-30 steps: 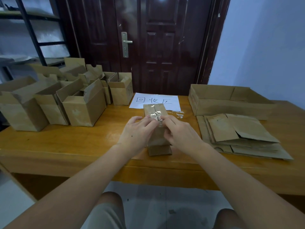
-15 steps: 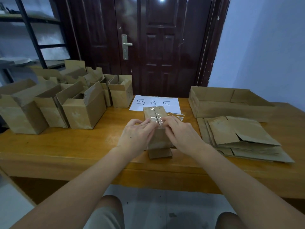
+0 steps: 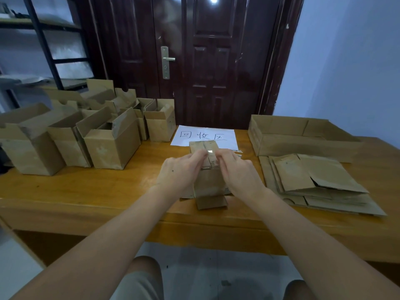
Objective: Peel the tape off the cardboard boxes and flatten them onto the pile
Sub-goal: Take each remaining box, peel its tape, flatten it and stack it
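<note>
I see a small brown cardboard box standing at the front middle of the orange-brown wooden table, and both hands are on it. My left hand grasps the left side of the box, with the fingers curled over its top edge. My right hand grasps the right side in the same way, and its fingertips meet the left ones at the centre seam. There a shiny strip of clear tape lies on the closed top flaps. I cannot tell if a finger already lifts the tape end, because the picture is blurred there.

Just behind the box lies a white paper sheet with black handwritten characters. To the right on the table is the pile of flattened brown cardboard boxes, well apart from the hands. Behind this pile stands a wide, low open cardboard tray. On the left side of the table stands a group of open brown cardboard boxes with their flaps up. Behind the table is a dark brown wooden door.
</note>
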